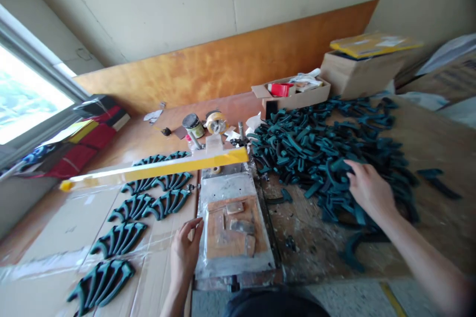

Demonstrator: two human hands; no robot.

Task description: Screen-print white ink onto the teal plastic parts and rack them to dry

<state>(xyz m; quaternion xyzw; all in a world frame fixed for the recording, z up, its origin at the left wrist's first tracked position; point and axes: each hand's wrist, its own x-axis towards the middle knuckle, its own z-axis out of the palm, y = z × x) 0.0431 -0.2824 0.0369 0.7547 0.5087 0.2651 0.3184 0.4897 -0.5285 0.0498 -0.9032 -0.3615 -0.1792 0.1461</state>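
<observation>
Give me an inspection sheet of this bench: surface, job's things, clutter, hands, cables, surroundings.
Surface: worn wooden bench; taped cardboard sheet at left.
Job's things: big pile of dark green plastic parts; sorted green rows on the cardboard; metal jig plate under a yellow bar.
Clutter: tape roll, small tin, open cardboard box.
Hands: left hand rests at the plate's edge; right hand reaches into the pile, grip unclear.
Cables: nothing seen.
Surroundings: window at left, plywood board against the wall.
</observation>
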